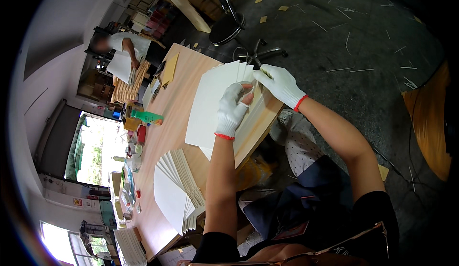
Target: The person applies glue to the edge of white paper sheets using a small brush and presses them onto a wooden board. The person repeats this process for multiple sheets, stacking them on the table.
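A fanned set of large white boards [204,104] lies on the wooden table in front of me. My left hand [231,104], in a white glove with bare fingertips and a red cuff, is over the boards near their right side. Its thumb and forefinger are bent but apart, and I see nothing clearly held between them. At the far right corner of the boards, my right hand [280,83], gloved in white too, has its fingers closed on the board edges; its fingertips are partly hidden. A second fanned stack of white boards [168,185] lies nearer, left of my left forearm.
The table [167,103] carries a green bottle [147,117], a yellow board [170,69] and small clutter along its left edge. A person [125,50] handles white sheets at the far left. Beyond the table stands a black swivel chair [227,28]; scraps litter the floor.
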`<state>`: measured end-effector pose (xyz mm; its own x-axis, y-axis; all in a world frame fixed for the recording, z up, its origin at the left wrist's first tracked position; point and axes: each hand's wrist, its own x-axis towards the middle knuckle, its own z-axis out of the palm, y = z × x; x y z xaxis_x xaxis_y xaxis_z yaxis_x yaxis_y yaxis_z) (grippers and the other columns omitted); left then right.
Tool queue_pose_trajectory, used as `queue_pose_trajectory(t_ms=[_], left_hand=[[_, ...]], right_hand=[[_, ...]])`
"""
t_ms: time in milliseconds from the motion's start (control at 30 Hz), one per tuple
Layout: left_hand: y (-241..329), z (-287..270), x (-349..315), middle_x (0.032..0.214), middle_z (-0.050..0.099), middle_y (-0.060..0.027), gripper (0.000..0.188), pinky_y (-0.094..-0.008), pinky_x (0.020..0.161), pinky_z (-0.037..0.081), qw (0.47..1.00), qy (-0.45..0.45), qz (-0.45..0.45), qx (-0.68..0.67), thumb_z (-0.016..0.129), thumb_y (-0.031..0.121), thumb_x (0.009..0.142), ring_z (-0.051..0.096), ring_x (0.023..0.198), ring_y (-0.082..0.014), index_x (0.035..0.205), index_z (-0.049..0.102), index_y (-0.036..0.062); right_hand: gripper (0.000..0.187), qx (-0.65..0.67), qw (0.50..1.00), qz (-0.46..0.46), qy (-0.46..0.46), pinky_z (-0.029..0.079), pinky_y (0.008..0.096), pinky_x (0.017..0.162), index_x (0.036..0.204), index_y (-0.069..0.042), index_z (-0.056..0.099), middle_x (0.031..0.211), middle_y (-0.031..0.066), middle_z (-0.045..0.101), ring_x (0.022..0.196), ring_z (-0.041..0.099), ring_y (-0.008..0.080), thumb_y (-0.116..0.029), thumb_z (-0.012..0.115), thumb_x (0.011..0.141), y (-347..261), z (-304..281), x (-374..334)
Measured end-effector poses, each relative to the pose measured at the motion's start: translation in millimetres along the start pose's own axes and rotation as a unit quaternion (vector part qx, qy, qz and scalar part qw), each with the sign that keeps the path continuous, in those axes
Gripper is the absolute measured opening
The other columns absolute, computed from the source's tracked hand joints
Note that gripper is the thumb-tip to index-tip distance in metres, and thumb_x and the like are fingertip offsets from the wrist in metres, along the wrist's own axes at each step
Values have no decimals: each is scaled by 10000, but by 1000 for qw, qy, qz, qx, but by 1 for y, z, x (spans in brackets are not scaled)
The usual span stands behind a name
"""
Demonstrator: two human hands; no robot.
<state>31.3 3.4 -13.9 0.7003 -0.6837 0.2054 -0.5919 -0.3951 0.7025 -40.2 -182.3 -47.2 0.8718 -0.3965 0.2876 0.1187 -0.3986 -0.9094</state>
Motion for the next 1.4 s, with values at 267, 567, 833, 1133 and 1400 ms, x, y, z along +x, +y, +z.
queue_pose_trajectory(t_ms=[267,567,833,1133,1400], left_hand=[[-7,4,2,1128,666,-155,315,-361,924,533,999,16,22,21,735,95,846,668,1058,-286,1152,675,58],[1,2,0,1106,682,-153,261,-355,871,524,990,34,85,107,641,68,910,662,1011,-279,1165,693,90],[8,5,-3,1076,661,-83,331,-299,818,494,993,19,10,119,781,128,826,604,896,-182,1143,700,73],[-3,5,-2,1078,668,-88,312,-295,800,501,995,22,41,85,737,100,860,613,890,-172,1166,690,68],[27,11,-13,965,718,-137,482,-383,785,572,979,118,40,161,653,98,890,712,870,-298,1366,589,140]], right_hand=[[426,-2,1000,-7,5,468,493,678,891,-49,617,805,194,648,772,634,403,-450,505,981,4,2,0],[364,-19,1000,-18,1,479,493,688,975,-83,627,811,174,672,789,654,389,-422,496,987,3,2,-1],[373,10,1000,3,-3,486,489,722,1026,-87,638,844,182,681,827,658,398,-434,513,968,5,3,-1],[394,6,1000,0,-2,484,490,719,1003,-80,631,832,184,677,823,657,401,-453,509,968,7,3,-2],[440,120,989,64,55,514,361,591,928,-73,641,898,87,697,682,673,222,-510,588,932,-26,-18,-6]])
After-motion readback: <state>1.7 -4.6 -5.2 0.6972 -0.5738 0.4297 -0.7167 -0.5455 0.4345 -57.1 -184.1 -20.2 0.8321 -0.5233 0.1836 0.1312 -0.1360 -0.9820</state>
